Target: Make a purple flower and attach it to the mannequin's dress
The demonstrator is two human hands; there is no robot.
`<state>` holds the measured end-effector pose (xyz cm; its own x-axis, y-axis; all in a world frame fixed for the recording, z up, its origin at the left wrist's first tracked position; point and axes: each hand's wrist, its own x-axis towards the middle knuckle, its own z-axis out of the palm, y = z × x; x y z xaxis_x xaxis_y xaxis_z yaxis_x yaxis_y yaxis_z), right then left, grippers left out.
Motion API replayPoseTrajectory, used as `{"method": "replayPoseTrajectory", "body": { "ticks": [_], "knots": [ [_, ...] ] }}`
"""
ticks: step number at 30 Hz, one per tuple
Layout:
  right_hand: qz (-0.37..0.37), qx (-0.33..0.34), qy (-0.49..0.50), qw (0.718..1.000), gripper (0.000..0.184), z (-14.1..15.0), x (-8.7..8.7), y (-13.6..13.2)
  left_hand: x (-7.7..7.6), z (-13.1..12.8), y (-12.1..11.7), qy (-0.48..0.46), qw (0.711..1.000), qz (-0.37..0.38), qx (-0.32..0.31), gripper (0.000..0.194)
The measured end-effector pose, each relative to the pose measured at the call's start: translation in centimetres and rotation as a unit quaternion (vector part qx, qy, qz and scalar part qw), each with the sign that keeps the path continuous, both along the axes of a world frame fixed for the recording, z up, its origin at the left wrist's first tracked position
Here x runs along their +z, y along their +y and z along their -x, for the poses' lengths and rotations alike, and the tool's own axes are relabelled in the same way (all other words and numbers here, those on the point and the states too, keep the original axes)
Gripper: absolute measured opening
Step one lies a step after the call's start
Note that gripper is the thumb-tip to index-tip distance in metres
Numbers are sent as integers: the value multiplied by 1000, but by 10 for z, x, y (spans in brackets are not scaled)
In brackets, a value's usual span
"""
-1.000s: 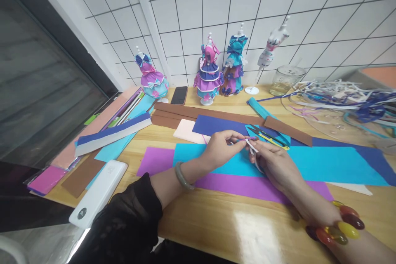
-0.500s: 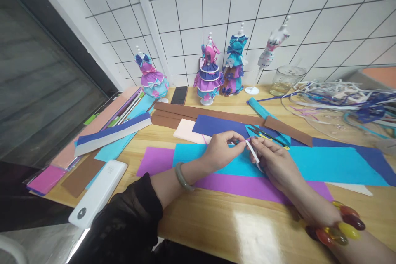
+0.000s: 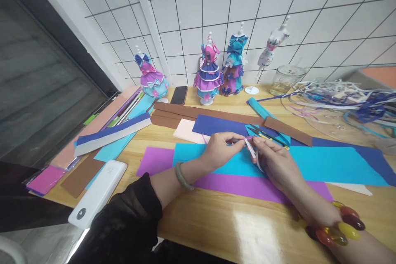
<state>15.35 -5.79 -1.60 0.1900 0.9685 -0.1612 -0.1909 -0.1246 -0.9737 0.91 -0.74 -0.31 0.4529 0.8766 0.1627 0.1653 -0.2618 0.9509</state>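
Just beside the scissors [image 3: 272,137], my left hand [image 3: 221,152] and right hand [image 3: 275,161] are pinching the purple strip [image 3: 248,137], fingers closed on it, now baring more of it above the white strip [image 3: 250,148].

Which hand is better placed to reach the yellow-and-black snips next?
Right, I'd judge. The snips lie just beyond the fingers of the right hand; the left hand is farther away. Both hands are busy at the white strip, so the right would probably need freeing first.
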Motion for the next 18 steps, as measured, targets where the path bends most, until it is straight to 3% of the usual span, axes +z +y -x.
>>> {"method": "replayPoseTrajectory", "body": {
  "ticks": [7, 10, 12, 14, 16, 18],
  "knots": [
    [22, 22, -8, 999, 50, -1, 6, 1, -1, 0, 3, -30, 999, 11, 43, 18],
    [9, 34, -166, 985, 59, -7, 12, -2, -2, 1, 10, -96, 990, 97, 33, 17],
    [-38, 15, -364, 931, 53, -13, 14, -5, -2, 1, 14, -133, 979, 154, 23, 15],
    [-107, -6, -523, 845, 45, -18, 16, -7, -2, 2, 17, -149, 971, 187, 12, 12],
    [-187, -10, -598, 779, 41, -21, 16, -9, -1, 2, 17, -146, 969, 202, 0, 11],
    [-267, 3, -623, 735, 37, -21, 16, -10, -1, 2, 17, -131, 970, 204, -13, 10]
  ]
}}
